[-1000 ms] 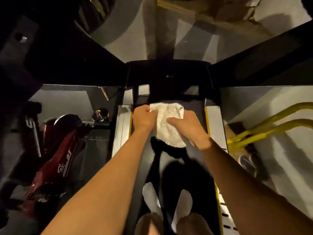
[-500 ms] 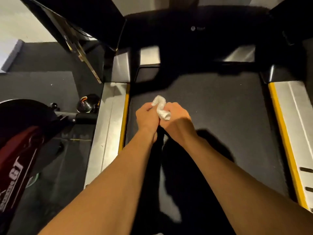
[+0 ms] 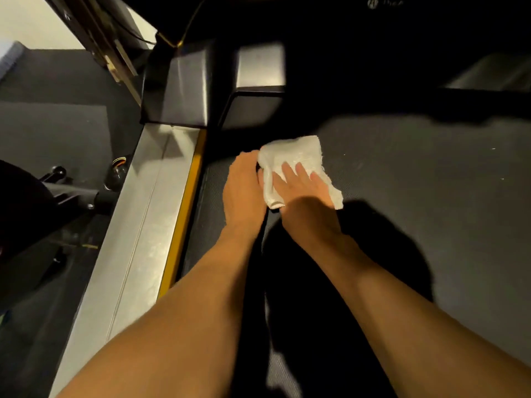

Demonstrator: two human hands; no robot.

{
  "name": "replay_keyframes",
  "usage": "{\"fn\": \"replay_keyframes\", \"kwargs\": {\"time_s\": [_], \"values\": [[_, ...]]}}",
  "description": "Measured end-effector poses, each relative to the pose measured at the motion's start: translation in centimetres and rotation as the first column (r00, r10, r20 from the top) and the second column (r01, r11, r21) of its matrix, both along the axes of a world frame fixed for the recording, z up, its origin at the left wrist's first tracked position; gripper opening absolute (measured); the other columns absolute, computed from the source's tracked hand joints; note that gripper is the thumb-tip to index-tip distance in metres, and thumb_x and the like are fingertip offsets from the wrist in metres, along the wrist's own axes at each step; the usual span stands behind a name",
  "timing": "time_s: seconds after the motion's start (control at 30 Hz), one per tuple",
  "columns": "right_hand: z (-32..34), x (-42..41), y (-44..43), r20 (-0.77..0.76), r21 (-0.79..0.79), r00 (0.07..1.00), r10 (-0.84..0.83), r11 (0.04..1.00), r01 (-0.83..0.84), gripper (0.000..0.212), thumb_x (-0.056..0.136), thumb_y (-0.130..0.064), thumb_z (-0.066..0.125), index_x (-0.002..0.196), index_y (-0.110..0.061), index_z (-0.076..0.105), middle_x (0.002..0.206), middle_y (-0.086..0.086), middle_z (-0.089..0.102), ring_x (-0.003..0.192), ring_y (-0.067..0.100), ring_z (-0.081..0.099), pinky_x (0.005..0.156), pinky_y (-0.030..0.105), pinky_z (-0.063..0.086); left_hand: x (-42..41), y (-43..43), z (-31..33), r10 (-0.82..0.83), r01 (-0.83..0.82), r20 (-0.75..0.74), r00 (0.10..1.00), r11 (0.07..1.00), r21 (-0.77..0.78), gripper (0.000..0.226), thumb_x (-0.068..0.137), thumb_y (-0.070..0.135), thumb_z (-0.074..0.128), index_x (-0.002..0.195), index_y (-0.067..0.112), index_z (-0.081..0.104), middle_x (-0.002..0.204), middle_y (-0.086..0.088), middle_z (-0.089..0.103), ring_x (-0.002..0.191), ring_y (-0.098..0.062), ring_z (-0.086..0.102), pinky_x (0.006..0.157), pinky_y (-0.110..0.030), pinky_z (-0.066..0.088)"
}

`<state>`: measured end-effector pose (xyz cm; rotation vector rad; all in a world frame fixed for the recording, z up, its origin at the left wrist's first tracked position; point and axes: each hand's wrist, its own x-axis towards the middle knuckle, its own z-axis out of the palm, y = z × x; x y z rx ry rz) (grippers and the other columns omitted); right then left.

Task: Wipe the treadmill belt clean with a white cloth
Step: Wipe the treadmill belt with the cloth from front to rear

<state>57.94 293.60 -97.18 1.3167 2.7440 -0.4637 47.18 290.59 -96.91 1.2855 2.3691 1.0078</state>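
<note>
The white cloth (image 3: pixel 296 156) lies spread on the dark grey treadmill belt (image 3: pixel 416 196), near the belt's front left corner. My right hand (image 3: pixel 301 193) rests flat on the cloth with its fingers spread, pressing it onto the belt. My left hand (image 3: pixel 244 188) is beside it on the left, its fingers at the cloth's left edge; whether it grips the edge is hidden. Both forearms reach forward from the bottom of the view and cast a dark shadow on the belt.
A silver side rail (image 3: pixel 143 225) with a yellow strip (image 3: pixel 186 214) runs along the belt's left side. The black motor cover (image 3: pixel 344 53) and a dark post base (image 3: pixel 175 90) stand ahead. An exercise bike (image 3: pixel 43 196) sits on the floor at left.
The cloth, bunched up between both hands half a second ago, is now spread flat on the belt under my right hand. The view has come closer to the belt's front left corner.
</note>
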Motion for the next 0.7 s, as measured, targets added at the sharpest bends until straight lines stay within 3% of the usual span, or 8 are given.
{"fn": "replay_keyframes", "kwargs": {"time_s": [0.07, 0.13, 0.23, 0.37, 0.47, 0.6, 0.7], "values": [[-1.1, -0.1, -0.1, -0.087, 0.092, 0.996, -0.010, 0.996, 0.019, 0.060, 0.090, -0.011, 0.053, 0.147, -0.019, 0.036, 0.158, 0.006, 0.025, 0.147, 0.027, 0.015, 0.115, 0.047, 0.014, -0.3, -0.4, -2.0, -0.055, 0.050, -0.068, 0.996, 0.996, -0.080, 0.028, 0.091, 0.044, 0.044, 0.116, 0.030, 0.048, 0.118, 0.005, 0.053, 0.107, -0.018, 0.054, 0.087, -0.042, 0.050], [-0.7, -0.7, 1.0, -0.163, 0.186, 0.986, -0.040, 0.980, 0.071, 0.057, 0.080, -0.004, 0.060, 0.134, -0.018, 0.054, 0.148, 0.008, 0.044, 0.141, 0.029, 0.032, 0.103, 0.053, 0.032, -0.8, 0.1, -2.6, -0.060, 0.056, -0.048, 0.997, 0.996, -0.074, 0.045, 0.090, 0.050, 0.041, 0.129, 0.028, 0.044, 0.129, 0.004, 0.049, 0.117, -0.019, 0.050, 0.095, -0.042, 0.047], [-0.3, -1.7, 3.3, -0.139, 0.160, 0.987, -0.085, 0.981, 0.107, 0.055, 0.080, -0.006, 0.058, 0.132, -0.026, 0.054, 0.132, 0.003, 0.059, 0.129, 0.026, 0.047, 0.097, 0.045, 0.032, -0.9, 0.2, -2.4, -0.035, 0.035, -0.003, 0.999, 0.999, 0.041, 0.051, 0.092, 0.044, 0.033, 0.134, 0.017, 0.047, 0.134, -0.006, 0.050, 0.124, -0.018, 0.045, 0.105, -0.036, 0.039], [-1.5, -1.3, 4.1, -0.178, 0.176, 0.983, -0.043, 0.982, 0.075, 0.061, 0.074, -0.017, 0.055, 0.134, -0.026, 0.053, 0.142, -0.003, 0.052, 0.137, 0.020, 0.040, 0.094, 0.038, 0.025, -0.8, 0.1, -3.0, 0.013, -0.014, -0.073, 0.997, 1.000, -0.012, 0.041, 0.098, 0.023, 0.046, 0.138, 0.012, 0.047, 0.146, -0.009, 0.043, 0.138, -0.021, 0.034, 0.115, -0.035, 0.029], [-2.2, -1.3, 4.0, -0.151, 0.185, 0.988, -0.019, 0.982, 0.047, 0.058, 0.080, -0.025, 0.041, 0.138, -0.025, 0.049, 0.149, -0.004, 0.043, 0.142, 0.016, 0.030, 0.096, 0.040, 0.024, -1.0, 0.3, -3.8, 0.009, -0.014, -0.207, 0.978, 1.000, -0.024, 0.039, 0.090, 0.012, 0.057, 0.128, 0.001, 0.056, 0.137, -0.019, 0.052, 0.131, -0.032, 0.046, 0.107, -0.036, 0.035], [-2.5, -1.3, 4.0, -0.172, 0.249, 0.985, -0.032, 0.966, 0.075, 0.058, 0.080, -0.015, 0.053, 0.137, -0.022, 0.050, 0.149, -0.002, 0.043, 0.142, 0.016, 0.032, 0.096, 0.040, 0.025, -0.9, 0.2, -3.9, -0.031, 0.027, -0.253, 0.967, 0.999, -0.019, 0.041, 0.090, 0.016, 0.048, 0.126, -0.001, 0.057, 0.135, -0.022, 0.053, 0.128, -0.035, 0.048, 0.106, -0.035, 0.033], [-2.4, -3.1, 5.3, -0.190, 0.280, 0.982, -0.016, 0.957, 0.070, 0.057, 0.077, -0.006, 0.051, 0.133, -0.015, 0.054, 0.145, 0.003, 0.049, 0.138, 0.021, 0.039, 0.094, 0.046, 0.031, -1.1, 0.2, -3.7, -0.022, 0.021, -0.237, 0.971, 1.000, -0.007, 0.042, 0.090, 0.016, 0.046, 0.128, 0.001, 0.055, 0.137, -0.021, 0.051, 0.130, -0.035, 0.046, 0.108, -0.039, 0.035]]}}
